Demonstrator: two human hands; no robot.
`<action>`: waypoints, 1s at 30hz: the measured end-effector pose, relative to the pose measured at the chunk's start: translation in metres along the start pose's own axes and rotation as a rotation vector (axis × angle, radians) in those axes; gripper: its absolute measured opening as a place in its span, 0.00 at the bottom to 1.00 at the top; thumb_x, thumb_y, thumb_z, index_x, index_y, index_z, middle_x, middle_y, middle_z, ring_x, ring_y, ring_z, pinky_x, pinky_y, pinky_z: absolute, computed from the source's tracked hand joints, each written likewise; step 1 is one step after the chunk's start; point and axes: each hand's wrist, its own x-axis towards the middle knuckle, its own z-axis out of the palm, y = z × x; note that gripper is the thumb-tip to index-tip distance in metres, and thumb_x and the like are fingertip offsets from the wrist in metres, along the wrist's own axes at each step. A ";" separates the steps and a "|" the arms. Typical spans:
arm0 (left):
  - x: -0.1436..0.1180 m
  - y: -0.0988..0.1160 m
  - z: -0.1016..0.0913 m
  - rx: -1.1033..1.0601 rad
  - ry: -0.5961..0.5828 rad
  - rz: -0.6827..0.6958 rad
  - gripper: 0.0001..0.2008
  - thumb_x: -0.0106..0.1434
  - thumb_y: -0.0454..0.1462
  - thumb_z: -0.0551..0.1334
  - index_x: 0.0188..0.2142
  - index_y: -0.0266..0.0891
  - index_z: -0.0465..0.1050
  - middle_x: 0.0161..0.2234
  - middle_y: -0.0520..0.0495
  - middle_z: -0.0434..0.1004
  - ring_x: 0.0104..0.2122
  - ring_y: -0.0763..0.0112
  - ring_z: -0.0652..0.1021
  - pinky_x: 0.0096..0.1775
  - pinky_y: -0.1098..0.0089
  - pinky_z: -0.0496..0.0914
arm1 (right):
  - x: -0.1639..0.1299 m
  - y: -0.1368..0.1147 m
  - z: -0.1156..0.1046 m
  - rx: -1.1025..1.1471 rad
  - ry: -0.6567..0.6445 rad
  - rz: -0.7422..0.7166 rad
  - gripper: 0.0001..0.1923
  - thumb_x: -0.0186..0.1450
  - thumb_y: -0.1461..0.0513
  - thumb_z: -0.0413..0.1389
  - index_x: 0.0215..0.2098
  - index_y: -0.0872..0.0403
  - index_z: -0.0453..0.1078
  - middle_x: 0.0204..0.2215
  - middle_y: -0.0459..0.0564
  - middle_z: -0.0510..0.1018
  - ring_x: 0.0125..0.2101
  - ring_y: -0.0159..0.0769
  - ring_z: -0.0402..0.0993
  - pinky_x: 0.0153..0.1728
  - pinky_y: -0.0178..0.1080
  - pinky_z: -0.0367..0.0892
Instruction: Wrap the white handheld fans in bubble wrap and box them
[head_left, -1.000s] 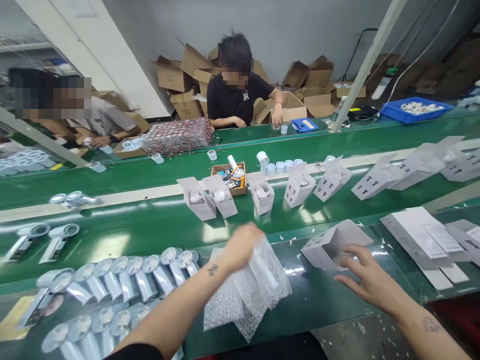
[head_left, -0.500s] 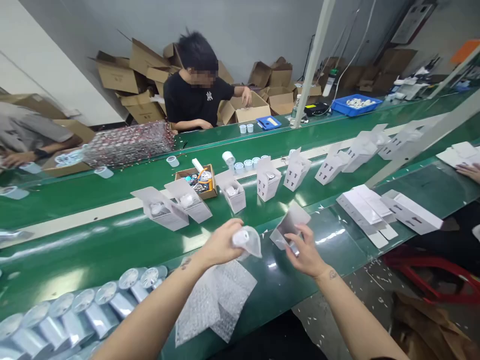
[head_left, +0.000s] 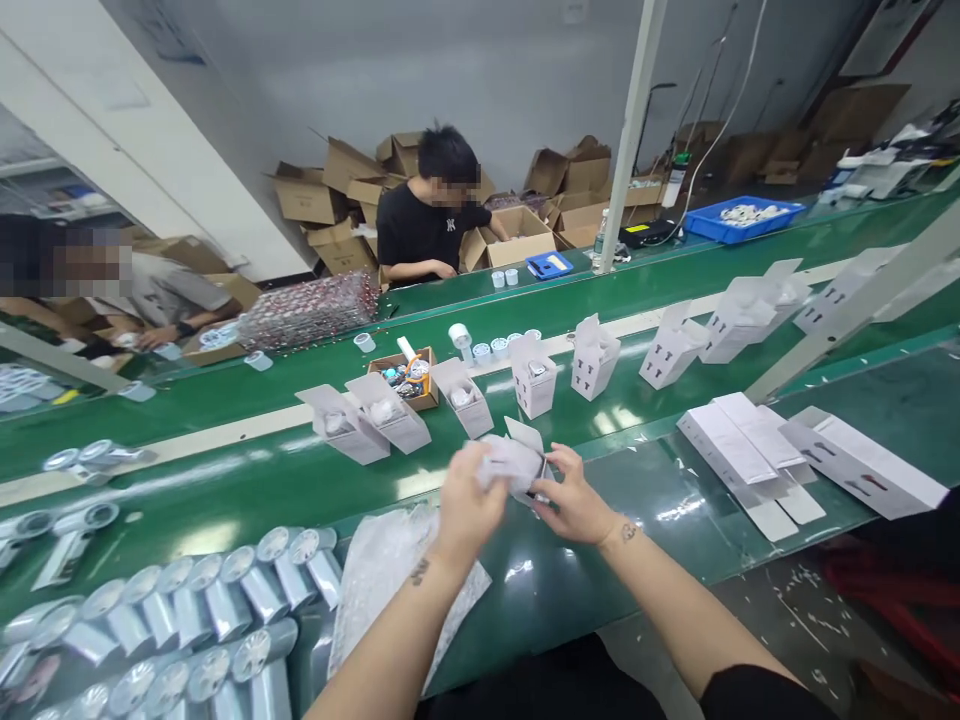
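Green conveyor belting (head_left: 247, 490) runs across the workshop, with a second lane behind it carrying a row of open white cartons (head_left: 390, 415) and a small box of parts (head_left: 409, 375). Over the near edge, the left hand (head_left: 469, 505) is closed around a bubble-wrapped item (head_left: 506, 462), pressing it toward the mouth of a small white carton (head_left: 531, 455) that the right hand (head_left: 576, 500) grips from below and the side — both hands meet at the box. The wrapped piece looks light and soft-skinned, likely slippery in its plastic; the thin card carton would crush if squeezed, so corners and edges are the safer hold. Loose bubble wrap sheets (head_left: 382, 565) lie just left, beside rows of handheld fans (head_left: 247, 590). Across the belts, a seated person (head_left: 427, 225) works among brown cardboard boxes (head_left: 330, 195).
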 end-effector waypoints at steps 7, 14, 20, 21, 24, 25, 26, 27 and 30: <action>0.041 0.044 0.016 0.421 -0.501 0.144 0.18 0.63 0.41 0.57 0.52 0.43 0.66 0.42 0.44 0.75 0.43 0.59 0.76 0.45 0.64 0.70 | 0.004 0.015 -0.005 0.199 -0.115 0.088 0.08 0.58 0.65 0.60 0.37 0.55 0.71 0.57 0.59 0.55 0.58 0.52 0.62 0.56 0.53 0.67; 0.033 0.072 0.008 0.677 -0.758 0.339 0.22 0.66 0.49 0.55 0.54 0.40 0.67 0.53 0.34 0.72 0.50 0.50 0.71 0.48 0.57 0.64 | 0.000 0.022 -0.006 0.264 -0.168 0.004 0.14 0.61 0.64 0.58 0.46 0.51 0.69 0.49 0.57 0.72 0.53 0.49 0.68 0.52 0.54 0.67; 0.062 0.063 -0.006 0.724 -1.105 0.223 0.38 0.47 0.49 0.72 0.57 0.56 0.65 0.54 0.47 0.75 0.50 0.46 0.71 0.49 0.51 0.63 | 0.005 0.017 -0.009 0.329 -0.115 0.042 0.19 0.59 0.67 0.57 0.49 0.52 0.65 0.54 0.60 0.64 0.58 0.48 0.63 0.56 0.50 0.64; 0.069 0.059 -0.002 0.739 -1.129 0.192 0.43 0.42 0.47 0.74 0.58 0.55 0.63 0.54 0.46 0.74 0.49 0.47 0.72 0.48 0.53 0.64 | 0.007 0.015 -0.009 0.338 -0.100 0.073 0.19 0.59 0.66 0.57 0.49 0.52 0.64 0.53 0.60 0.64 0.57 0.48 0.63 0.56 0.50 0.64; 0.077 0.051 0.013 0.750 -1.084 0.258 0.41 0.41 0.40 0.73 0.56 0.45 0.64 0.52 0.42 0.74 0.47 0.50 0.74 0.44 0.59 0.68 | 0.015 0.009 -0.007 0.340 -0.002 0.216 0.28 0.56 0.59 0.63 0.50 0.50 0.57 0.49 0.57 0.66 0.51 0.49 0.68 0.50 0.52 0.69; 0.077 0.050 0.018 0.754 -1.064 0.313 0.37 0.42 0.37 0.72 0.53 0.43 0.66 0.50 0.41 0.75 0.48 0.50 0.73 0.44 0.61 0.69 | 0.017 0.006 -0.007 0.320 0.038 0.264 0.32 0.54 0.57 0.65 0.52 0.50 0.55 0.47 0.56 0.66 0.48 0.49 0.70 0.47 0.52 0.70; 0.076 0.049 0.021 0.763 -1.052 0.371 0.33 0.43 0.35 0.70 0.51 0.42 0.67 0.49 0.40 0.76 0.49 0.50 0.73 0.44 0.62 0.69 | 0.019 0.003 -0.006 0.290 0.067 0.299 0.35 0.53 0.56 0.66 0.53 0.50 0.54 0.45 0.55 0.67 0.44 0.48 0.71 0.44 0.52 0.72; 0.074 0.049 0.022 0.772 -1.049 0.421 0.30 0.43 0.33 0.69 0.49 0.42 0.68 0.48 0.39 0.76 0.50 0.50 0.72 0.44 0.62 0.70 | 0.020 0.001 -0.006 0.255 0.076 0.319 0.34 0.54 0.55 0.65 0.54 0.49 0.54 0.42 0.53 0.67 0.41 0.47 0.71 0.41 0.51 0.72; 0.072 0.048 0.012 0.780 -1.066 0.462 0.31 0.44 0.32 0.69 0.49 0.43 0.67 0.49 0.40 0.76 0.51 0.52 0.73 0.44 0.64 0.69 | 0.021 -0.005 -0.007 0.151 0.053 0.322 0.24 0.61 0.57 0.58 0.54 0.48 0.60 0.38 0.51 0.67 0.37 0.45 0.71 0.38 0.48 0.72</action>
